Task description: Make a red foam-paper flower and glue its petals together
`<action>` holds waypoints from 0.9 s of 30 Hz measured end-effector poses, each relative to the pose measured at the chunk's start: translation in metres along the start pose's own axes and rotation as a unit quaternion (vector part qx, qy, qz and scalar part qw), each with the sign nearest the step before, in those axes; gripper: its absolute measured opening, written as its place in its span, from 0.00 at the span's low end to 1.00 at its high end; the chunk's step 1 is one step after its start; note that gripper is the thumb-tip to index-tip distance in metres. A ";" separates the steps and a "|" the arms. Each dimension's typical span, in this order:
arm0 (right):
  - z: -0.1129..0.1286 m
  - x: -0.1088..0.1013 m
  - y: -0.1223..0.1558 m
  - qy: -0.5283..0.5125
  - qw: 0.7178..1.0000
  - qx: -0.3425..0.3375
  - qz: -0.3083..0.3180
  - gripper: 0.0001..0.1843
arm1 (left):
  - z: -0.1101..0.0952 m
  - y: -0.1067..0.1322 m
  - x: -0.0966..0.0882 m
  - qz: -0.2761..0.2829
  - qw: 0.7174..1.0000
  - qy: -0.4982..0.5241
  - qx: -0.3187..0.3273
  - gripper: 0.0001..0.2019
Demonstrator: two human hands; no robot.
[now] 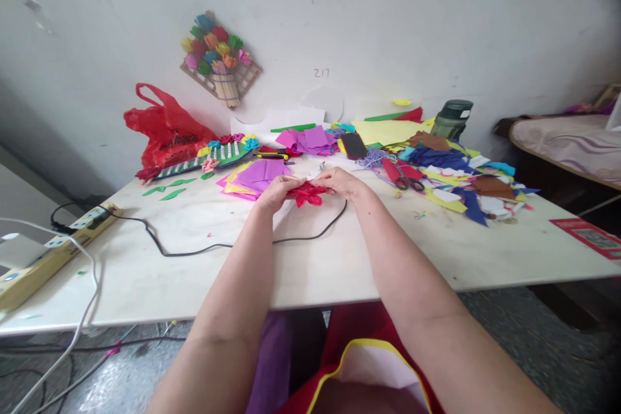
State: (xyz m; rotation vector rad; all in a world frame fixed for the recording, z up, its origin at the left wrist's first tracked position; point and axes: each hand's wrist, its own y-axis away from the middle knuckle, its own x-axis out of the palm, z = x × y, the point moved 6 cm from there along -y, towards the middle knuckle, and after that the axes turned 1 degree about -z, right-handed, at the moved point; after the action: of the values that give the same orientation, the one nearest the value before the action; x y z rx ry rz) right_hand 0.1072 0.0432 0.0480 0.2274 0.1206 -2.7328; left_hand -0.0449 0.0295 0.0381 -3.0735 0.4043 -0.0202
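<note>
Both my hands meet over the middle of the table around a red paper flower [308,193], whose petals spread toward me. My left hand [277,191] pinches its left side, and the fingers of my right hand [342,182] are closed on its right side. Just behind the hands a white object with a metal tip [317,171], perhaps a glue gun, lies on the table; my hands partly cover it. Beside my left hand is a stack of purple, yellow and pink paper sheets [259,176].
A black cable [184,253] loops across the table to a power strip [82,233]. Scissors [406,182], a phone [354,146] and paper scraps [466,181] lie right of centre, with a dark bottle [452,119] behind. At left are a red plastic bag [169,132] and green paper leaves [173,194].
</note>
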 end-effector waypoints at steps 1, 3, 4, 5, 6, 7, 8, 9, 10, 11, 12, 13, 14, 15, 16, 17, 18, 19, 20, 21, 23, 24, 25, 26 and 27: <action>0.000 0.000 0.001 -0.009 1.000 0.007 0.005 0.21 | 0.000 0.000 0.000 0.000 1.000 0.001 0.001 0.16; 0.000 0.001 0.002 -0.021 1.000 0.013 0.012 0.21 | 0.000 -0.001 0.000 0.003 1.000 0.002 0.006 0.17; 0.000 0.001 0.002 -0.025 0.999 0.014 0.014 0.21 | 0.000 -0.001 0.000 0.005 1.000 0.004 0.011 0.17; 0.000 0.001 0.002 -0.027 0.999 0.013 0.017 0.21 | 0.000 -0.001 0.000 0.007 1.000 0.007 0.015 0.17; 0.000 0.001 0.002 -0.029 0.999 0.009 0.017 0.20 | 0.000 -0.001 0.000 0.010 1.000 0.012 0.019 0.17; 0.000 0.002 0.001 -0.030 0.999 0.005 0.014 0.20 | 0.001 -0.002 -0.001 0.011 1.000 0.018 0.022 0.17; 0.000 0.002 0.000 -0.031 0.999 0.000 0.007 0.20 | 0.001 -0.002 -0.001 0.011 0.999 0.025 0.025 0.17; -0.001 0.001 -0.001 -0.031 0.999 -0.006 -0.005 0.19 | 0.001 -0.003 -0.002 0.009 0.999 0.033 0.028 0.17; -0.002 0.001 -0.003 -0.032 0.999 -0.012 -0.020 0.19 | 0.001 -0.003 -0.003 0.006 0.999 0.041 0.031 0.17; -0.002 0.000 -0.004 -0.030 0.999 -0.021 -0.032 0.18 | 0.001 -0.004 -0.003 0.003 0.998 0.049 0.034 0.17; -0.002 0.000 -0.006 -0.029 0.998 -0.031 -0.043 0.17 | 0.001 -0.004 -0.004 0.000 0.998 0.058 0.037 0.17; -0.002 0.001 -0.008 -0.028 0.997 -0.048 -0.051 0.16 | 0.001 -0.004 -0.004 -0.005 0.997 0.068 0.039 0.17; -0.001 0.001 -0.009 -0.023 0.996 -0.072 -0.057 0.14 | 0.001 -0.004 -0.005 -0.011 0.996 0.077 0.040 0.17; 0.001 0.001 -0.010 -0.013 0.993 -0.100 -0.064 0.13 | 0.001 -0.004 -0.005 -0.017 0.995 0.086 0.038 0.17; 0.004 0.001 -0.011 0.002 0.989 -0.130 -0.070 0.11 | 0.002 -0.004 -0.006 -0.025 0.995 0.093 0.035 0.17; 0.006 0.001 -0.012 0.019 0.984 -0.160 -0.075 0.10 | 0.002 -0.004 -0.007 -0.032 0.994 0.098 0.031 0.18; 0.008 0.001 -0.013 0.036 0.978 -0.188 -0.080 0.08 | 0.003 -0.004 -0.008 -0.040 0.994 0.101 0.026 0.18; 0.009 0.001 -0.014 0.053 0.973 -0.210 -0.084 0.07 | 0.004 -0.005 -0.009 -0.047 0.993 0.102 0.022 0.19; 0.010 0.001 -0.014 0.068 0.968 -0.226 -0.089 0.06 | 0.005 -0.005 -0.010 -0.052 0.993 0.102 0.018 0.19; 0.010 0.001 -0.015 0.084 0.963 -0.237 -0.094 0.05 | 0.005 -0.005 -0.011 -0.059 0.993 0.102 0.015 0.19; 0.010 0.001 -0.018 0.118 0.956 -0.249 -0.104 0.04 | 0.005 -0.005 -0.012 -0.069 0.992 0.104 0.012 0.19; 0.010 0.001 -0.019 0.135 0.952 -0.252 -0.109 0.04 | 0.005 -0.005 -0.012 -0.071 0.992 0.104 0.010 0.19; 0.009 0.001 -0.019 0.149 0.949 -0.254 -0.114 0.03 | 0.005 -0.005 -0.012 -0.074 0.992 0.105 0.008 0.18; 0.009 0.001 -0.020 0.159 0.946 -0.255 -0.119 0.03 | 0.004 -0.004 -0.012 -0.077 0.991 0.105 0.005 0.18; 0.009 0.001 -0.020 0.164 0.945 -0.255 -0.122 0.03 | 0.003 -0.003 -0.011 -0.081 0.991 0.106 0.001 0.18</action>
State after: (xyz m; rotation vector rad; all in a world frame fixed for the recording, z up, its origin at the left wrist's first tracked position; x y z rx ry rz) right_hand 0.0969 0.0601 0.0574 0.5420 0.9934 -2.7565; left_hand -0.0548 0.0358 0.0348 -3.1026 0.1611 -0.3531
